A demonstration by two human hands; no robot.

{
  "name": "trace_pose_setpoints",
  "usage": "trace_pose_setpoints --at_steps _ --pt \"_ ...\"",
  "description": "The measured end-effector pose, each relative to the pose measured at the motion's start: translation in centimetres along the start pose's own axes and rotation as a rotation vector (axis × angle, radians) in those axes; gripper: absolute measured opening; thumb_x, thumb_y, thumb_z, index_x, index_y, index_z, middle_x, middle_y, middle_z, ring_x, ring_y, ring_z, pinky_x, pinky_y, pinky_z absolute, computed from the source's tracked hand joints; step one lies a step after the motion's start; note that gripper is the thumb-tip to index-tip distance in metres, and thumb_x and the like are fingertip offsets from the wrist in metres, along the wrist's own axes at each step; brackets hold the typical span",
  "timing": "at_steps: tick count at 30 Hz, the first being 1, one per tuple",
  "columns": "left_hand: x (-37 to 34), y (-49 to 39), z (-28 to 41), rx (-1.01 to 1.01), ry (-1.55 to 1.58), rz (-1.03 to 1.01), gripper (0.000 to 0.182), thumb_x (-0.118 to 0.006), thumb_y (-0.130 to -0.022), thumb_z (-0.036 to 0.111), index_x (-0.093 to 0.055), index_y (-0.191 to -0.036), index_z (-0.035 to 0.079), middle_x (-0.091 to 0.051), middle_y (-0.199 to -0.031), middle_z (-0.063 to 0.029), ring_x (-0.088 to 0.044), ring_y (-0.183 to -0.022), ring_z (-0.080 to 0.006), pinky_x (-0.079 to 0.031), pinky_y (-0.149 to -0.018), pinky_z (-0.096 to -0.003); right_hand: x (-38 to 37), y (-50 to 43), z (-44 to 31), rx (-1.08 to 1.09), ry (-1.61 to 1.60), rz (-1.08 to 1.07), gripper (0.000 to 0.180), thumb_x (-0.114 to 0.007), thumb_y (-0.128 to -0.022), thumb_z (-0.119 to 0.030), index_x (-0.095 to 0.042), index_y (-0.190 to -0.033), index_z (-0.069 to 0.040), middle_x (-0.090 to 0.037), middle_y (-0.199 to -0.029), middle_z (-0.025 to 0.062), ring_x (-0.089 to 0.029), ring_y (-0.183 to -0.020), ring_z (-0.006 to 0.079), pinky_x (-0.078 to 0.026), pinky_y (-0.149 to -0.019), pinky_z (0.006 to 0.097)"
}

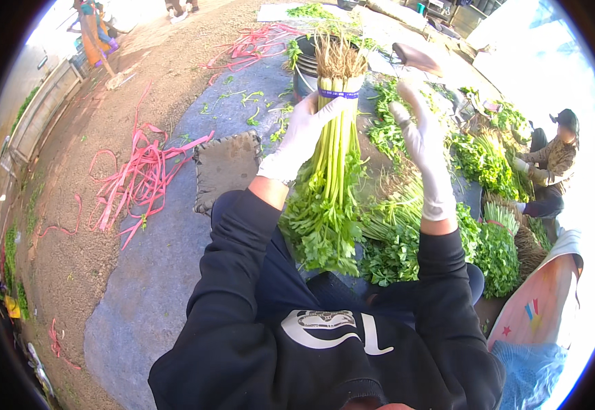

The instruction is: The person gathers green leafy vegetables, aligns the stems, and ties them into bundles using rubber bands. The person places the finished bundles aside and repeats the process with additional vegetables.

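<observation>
My left hand, in a whitish glove, grips a bundle of celery just below a purple printed band. The bundle is held with its roots up and its leaves hanging down. To the right of it my right hand, gloved too, is raised with thumb and fingers apart and nothing between them. Behind the roots stands a dark bucket. Loose celery stalks and leaves lie below and beside my right hand.
Pink strapping lies tangled at the left on a grey-blue ground cloth. A flat stitched pad is by my left forearm. A person crouches at the right beside celery piles, including a tied bundle.
</observation>
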State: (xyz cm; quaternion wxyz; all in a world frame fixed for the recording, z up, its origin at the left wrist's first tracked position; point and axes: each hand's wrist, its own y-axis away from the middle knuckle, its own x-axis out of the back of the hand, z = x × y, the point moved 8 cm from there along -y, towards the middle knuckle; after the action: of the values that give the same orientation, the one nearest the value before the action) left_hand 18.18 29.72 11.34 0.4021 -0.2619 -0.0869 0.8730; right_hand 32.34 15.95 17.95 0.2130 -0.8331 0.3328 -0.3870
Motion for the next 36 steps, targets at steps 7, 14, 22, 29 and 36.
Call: trace_pose_setpoints --at_steps 7,14,22,29,36 --pt "-0.3 1.8 -1.7 0.022 0.185 -0.043 0.044 -0.064 -0.096 0.037 -0.061 -0.122 0.001 -0.068 -0.103 -0.0031 -0.064 -0.091 -0.0107 -0.050 -0.082 -0.0261 -4.5 5.9 1.2 -0.341 -0.270 -0.265 0.022 -0.073 -0.089 -0.017 -0.068 -0.107 -0.005 -0.072 -0.083 0.0032 -0.064 -0.073 0.0077 -0.051 -0.067 0.0234" --pt "0.2 2.2 -1.8 -0.007 0.171 -0.033 0.051 -0.071 -0.091 0.041 -0.061 -0.122 0.002 -0.068 -0.107 -0.0049 -0.065 -0.091 -0.0127 -0.052 -0.082 -0.0289 -5.5 5.5 0.8 -0.278 -0.586 -0.364 0.019 -0.065 -0.095 -0.018 -0.063 -0.102 0.000 -0.063 -0.074 0.0002 -0.051 -0.057 0.0072 -0.041 -0.055 0.0218" --pt "1.8 4.2 -4.5 0.063 -0.267 -0.031 0.064 -0.088 -0.072 0.025 -0.059 -0.124 0.003 -0.067 -0.116 -0.0068 -0.063 -0.106 -0.0164 -0.049 -0.096 -0.0327 2.2 0.1 -5.8 -0.223 -0.787 -0.296 0.021 -0.057 -0.099 -0.023 -0.071 -0.101 -0.008 -0.053 -0.057 -0.0032 -0.041 -0.047 0.0022 -0.030 -0.044 0.0232" --pt "2.4 3.8 -3.4 -0.033 -0.288 0.110 0.061 -0.085 -0.076 0.026 -0.058 -0.126 0.003 -0.068 -0.114 -0.0085 -0.064 -0.105 -0.0160 -0.049 -0.095 -0.0320 -5.8 6.6 0.8 -0.164 -0.103 -0.388 0.072 -0.074 -0.088 -0.032 -0.042 -0.148 -0.008 -0.061 -0.132 0.0196 -0.060 -0.122 0.0256 -0.049 -0.101 0.0397" --pt "0.6 5.4 -5.1 0.098 0.076 0.000 0.057 -0.079 -0.084 0.039 -0.061 -0.126 0.005 -0.066 -0.113 -0.0022 -0.061 -0.101 -0.0124 -0.049 -0.089 -0.0299 -6.2 6.3 2.1 0.058 0.002 -0.191 0.016 -0.072 -0.088 -0.009 -0.074 -0.103 -0.005 -0.070 -0.073 0.0080 -0.064 -0.061 0.0114 -0.051 -0.058 0.0280"
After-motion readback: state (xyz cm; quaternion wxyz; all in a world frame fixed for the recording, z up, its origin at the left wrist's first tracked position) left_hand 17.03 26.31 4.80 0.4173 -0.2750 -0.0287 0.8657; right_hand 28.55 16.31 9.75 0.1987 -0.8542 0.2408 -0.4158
